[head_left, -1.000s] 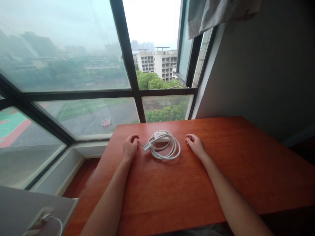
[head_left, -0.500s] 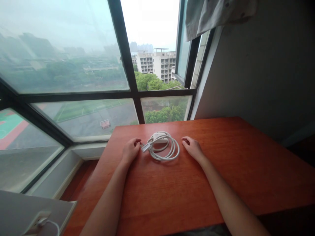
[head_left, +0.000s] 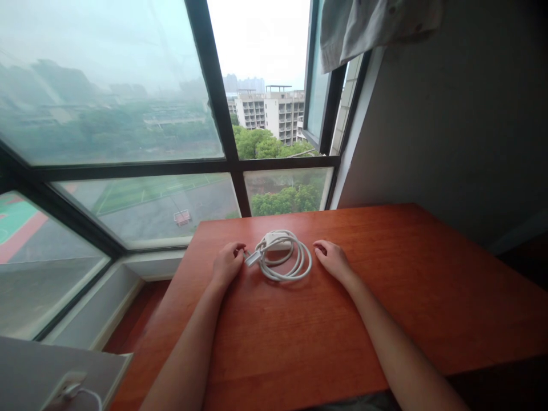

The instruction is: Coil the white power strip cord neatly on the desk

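On the reddish-brown wooden table [head_left: 274,337] lies a white power adapter [head_left: 278,241] with its white cable [head_left: 309,257] wound in loose loops around and in front of it. The cable's plug [head_left: 252,258] points out to the left. Just left of this plug rests my left hand [head_left: 228,261], its fingers curled and nothing visible in them; whether a fingertip touches the prongs I cannot tell. My right hand [head_left: 333,258] rests on the tabletop right of the loops, a small gap from them, fingers loosely curled with nothing in them.
Dark-framed windows [head_left: 128,168] border the table's far and left sides, with one pane [head_left: 317,80] swung open. Cloth [head_left: 372,28] hangs at the upper right beside a grey wall [head_left: 449,125]. A wall socket [head_left: 64,391] with a plugged-in white lead is at lower left.
My right hand has shifted very slightly left, closer to the cable loops. The view has moved a little; my left hand, adapter and cable stay where they were.
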`<state>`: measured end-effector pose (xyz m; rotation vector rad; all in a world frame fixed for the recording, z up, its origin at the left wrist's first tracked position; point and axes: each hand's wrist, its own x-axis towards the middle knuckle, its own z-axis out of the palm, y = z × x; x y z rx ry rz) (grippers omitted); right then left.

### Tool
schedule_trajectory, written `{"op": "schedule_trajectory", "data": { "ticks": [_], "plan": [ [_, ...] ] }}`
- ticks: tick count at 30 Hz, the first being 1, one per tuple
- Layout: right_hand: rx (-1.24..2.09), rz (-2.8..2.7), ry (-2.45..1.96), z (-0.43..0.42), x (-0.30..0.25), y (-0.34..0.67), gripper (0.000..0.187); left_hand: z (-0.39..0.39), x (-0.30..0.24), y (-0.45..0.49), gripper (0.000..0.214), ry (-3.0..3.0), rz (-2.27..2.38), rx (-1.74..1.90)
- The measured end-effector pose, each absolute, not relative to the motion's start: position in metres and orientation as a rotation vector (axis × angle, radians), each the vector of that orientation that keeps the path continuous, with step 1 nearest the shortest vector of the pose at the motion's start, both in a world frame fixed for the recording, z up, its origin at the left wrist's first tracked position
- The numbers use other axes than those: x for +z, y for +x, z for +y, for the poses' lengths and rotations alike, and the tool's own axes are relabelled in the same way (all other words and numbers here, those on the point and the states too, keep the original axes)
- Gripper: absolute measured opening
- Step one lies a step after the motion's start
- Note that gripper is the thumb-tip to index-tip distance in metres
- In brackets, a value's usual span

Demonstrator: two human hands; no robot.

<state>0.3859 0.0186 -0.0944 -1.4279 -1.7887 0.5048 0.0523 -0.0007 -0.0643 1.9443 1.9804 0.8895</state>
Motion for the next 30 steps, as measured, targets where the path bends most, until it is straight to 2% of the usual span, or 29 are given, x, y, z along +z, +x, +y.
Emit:
{"op": "schedule_trajectory", "data": {
  "ticks": [30],
  "plan": [
    [0.567, -1.717, -1.401, 0.0196, -0.0946, 0.3843, 0.019, -0.002, -0.0628, 0.0533, 0.028, 1.983, 2.02, 0.845]
  ]
}}
